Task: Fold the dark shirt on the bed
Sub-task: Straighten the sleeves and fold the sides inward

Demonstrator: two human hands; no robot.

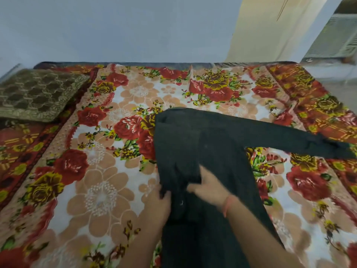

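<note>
The dark shirt (193,140) lies on the floral bedspread (108,155), its body running from mid-bed down to the near edge. One sleeve (286,136) stretches out to the right. My left hand (159,202) grips the shirt's left edge, fingers curled round a bunch of cloth. My right hand (208,184), with an orange thread on its wrist, lies on the shirt's middle, and its fingers pinch a fold of the fabric. The lower part of the shirt is hidden under my forearms.
A brown and gold patterned cushion (36,93) sits at the bed's far left corner. A grey wall (116,29) rises behind the bed. A cream curtain (270,29) hangs at the back right, beside a window ledge.
</note>
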